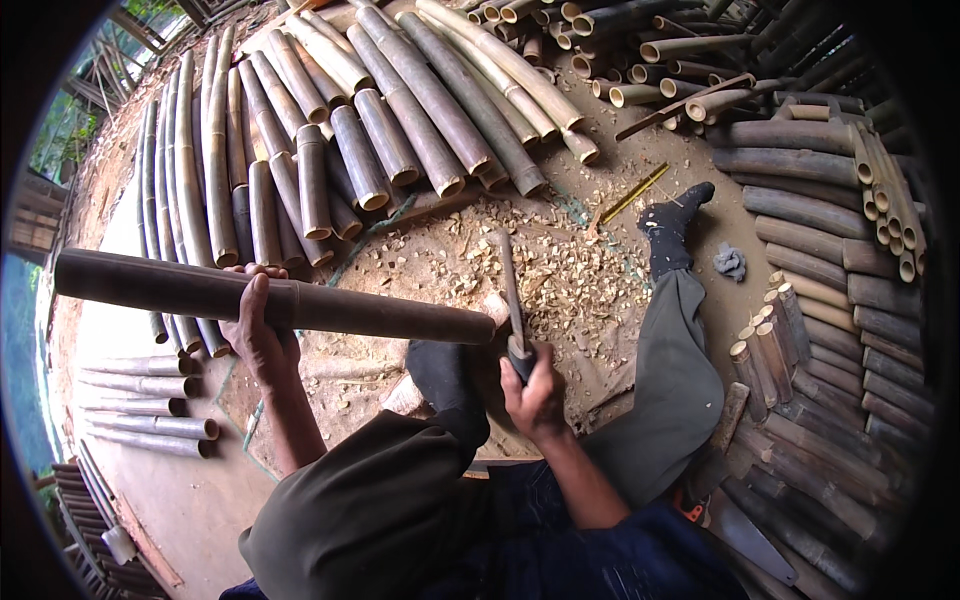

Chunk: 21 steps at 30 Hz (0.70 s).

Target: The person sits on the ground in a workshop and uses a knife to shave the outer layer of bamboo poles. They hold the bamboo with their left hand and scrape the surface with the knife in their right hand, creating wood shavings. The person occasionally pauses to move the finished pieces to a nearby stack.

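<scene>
The left hand [260, 335] is clamped around a dark bamboo tube [390, 313], which runs from nine o'clock to the centre. The right hand [535, 397], near centre toward five o'clock, is closed on the handle of a knife [512, 290]; its blade points to twelve, just beside the tube's end. Wood chips [590, 300] lie toward three o'clock.

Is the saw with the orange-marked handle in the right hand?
No, the right hand grips a dark-handled long, narrow blade, while the orange-marked, metal-bladed saw lies at lower right.
</scene>
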Each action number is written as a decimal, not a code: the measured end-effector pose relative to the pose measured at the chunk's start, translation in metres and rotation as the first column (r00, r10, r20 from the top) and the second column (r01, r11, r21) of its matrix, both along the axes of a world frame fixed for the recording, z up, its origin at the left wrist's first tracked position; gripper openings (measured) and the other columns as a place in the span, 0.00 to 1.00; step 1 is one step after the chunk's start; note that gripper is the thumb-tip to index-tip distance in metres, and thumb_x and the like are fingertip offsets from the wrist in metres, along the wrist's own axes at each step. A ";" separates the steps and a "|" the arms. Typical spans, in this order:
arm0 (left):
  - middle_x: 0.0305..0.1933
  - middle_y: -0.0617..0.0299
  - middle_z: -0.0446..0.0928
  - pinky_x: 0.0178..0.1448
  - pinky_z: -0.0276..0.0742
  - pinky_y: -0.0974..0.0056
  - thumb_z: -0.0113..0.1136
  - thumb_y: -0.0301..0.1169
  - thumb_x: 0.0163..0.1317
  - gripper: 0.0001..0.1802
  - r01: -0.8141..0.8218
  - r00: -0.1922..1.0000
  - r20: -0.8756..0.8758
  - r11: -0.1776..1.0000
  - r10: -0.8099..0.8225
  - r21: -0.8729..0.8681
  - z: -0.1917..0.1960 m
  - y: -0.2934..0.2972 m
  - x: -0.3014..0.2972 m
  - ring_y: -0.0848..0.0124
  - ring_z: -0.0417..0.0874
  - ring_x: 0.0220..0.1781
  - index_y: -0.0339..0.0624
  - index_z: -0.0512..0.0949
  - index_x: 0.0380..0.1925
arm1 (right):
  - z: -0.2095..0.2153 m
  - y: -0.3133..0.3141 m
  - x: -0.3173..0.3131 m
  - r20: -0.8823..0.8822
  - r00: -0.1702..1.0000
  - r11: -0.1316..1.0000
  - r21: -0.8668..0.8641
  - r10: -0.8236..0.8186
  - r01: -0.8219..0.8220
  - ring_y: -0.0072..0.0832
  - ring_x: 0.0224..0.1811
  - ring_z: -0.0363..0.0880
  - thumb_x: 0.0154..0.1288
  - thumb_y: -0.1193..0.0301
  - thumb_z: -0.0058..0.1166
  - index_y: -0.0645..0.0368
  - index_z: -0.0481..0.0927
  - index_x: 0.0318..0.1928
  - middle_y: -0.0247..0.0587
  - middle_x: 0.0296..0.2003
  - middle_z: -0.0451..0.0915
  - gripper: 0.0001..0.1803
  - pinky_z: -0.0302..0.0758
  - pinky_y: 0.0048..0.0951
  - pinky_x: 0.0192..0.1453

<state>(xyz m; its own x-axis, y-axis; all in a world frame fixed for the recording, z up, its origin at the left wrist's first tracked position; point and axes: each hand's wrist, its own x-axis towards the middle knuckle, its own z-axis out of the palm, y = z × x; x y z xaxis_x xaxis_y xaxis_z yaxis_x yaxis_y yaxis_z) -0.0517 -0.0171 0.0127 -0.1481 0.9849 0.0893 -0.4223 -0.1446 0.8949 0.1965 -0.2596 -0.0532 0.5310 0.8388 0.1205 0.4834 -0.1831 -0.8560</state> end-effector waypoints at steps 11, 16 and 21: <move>0.45 0.53 0.78 0.62 0.79 0.53 0.70 0.24 0.61 0.25 0.162 0.987 -0.012 0.986 -0.161 0.049 0.004 -0.005 -0.004 0.59 0.85 0.48 0.37 0.69 0.55 | -0.004 -0.001 0.002 -0.071 0.997 0.996 -0.091 -0.016 0.009 0.63 0.36 0.84 0.75 0.57 0.57 0.62 0.71 0.52 0.59 0.30 0.82 0.21 0.79 0.52 0.38; 0.43 0.55 0.80 0.62 0.82 0.53 0.69 0.25 0.62 0.20 0.029 0.995 0.098 0.999 -0.026 -0.034 -0.006 0.000 -0.001 0.62 0.85 0.46 0.37 0.72 0.52 | -0.074 -0.004 0.021 -0.029 0.997 0.837 -0.541 0.075 -0.079 0.64 0.38 0.84 0.74 0.53 0.57 0.63 0.71 0.49 0.65 0.34 0.83 0.23 0.77 0.60 0.40; 0.39 0.61 0.84 0.56 0.84 0.60 0.69 0.33 0.68 0.11 -0.094 0.898 0.386 0.950 0.211 -0.299 -0.074 0.003 -0.025 0.69 0.86 0.44 0.40 0.81 0.43 | -0.076 -0.019 0.034 -0.242 0.957 0.944 -0.322 -0.160 0.076 0.57 0.32 0.83 0.74 0.55 0.60 0.64 0.72 0.46 0.58 0.30 0.81 0.22 0.77 0.52 0.36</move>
